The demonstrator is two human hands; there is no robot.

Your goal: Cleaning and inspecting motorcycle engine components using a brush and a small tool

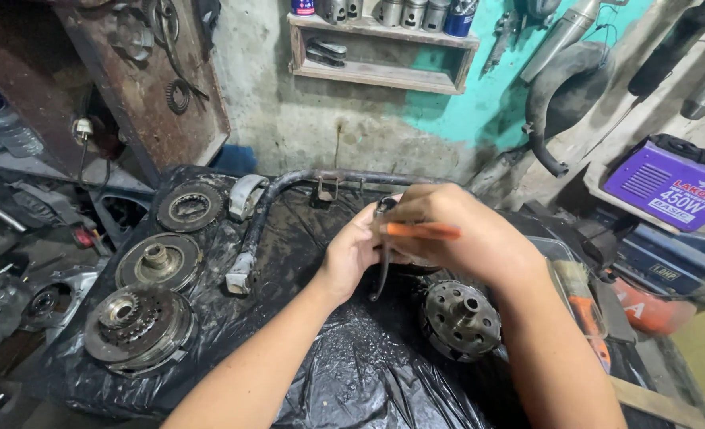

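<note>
Both hands meet above the middle of the desk (305, 238), which is covered in black plastic sheet: the right hand (456, 234) has its fingers curled tight round an orange-handled tool (420, 230), and the left hand (352, 250) pinches a dark metal lever (382, 254) that hangs down from its fingers. A round clutch hub (460, 318) lies on the sheet just below the hands. Three clutch discs (158, 262) sit in a row well off to the left, beside a bent black pipe (269, 206).

Both hands are meeting over the bench (305, 238): left hand (352, 253) and right hand (456, 230) are gripping orange-handled pliers (420, 230), a clutch hub (460, 318) sitting just below.
</note>
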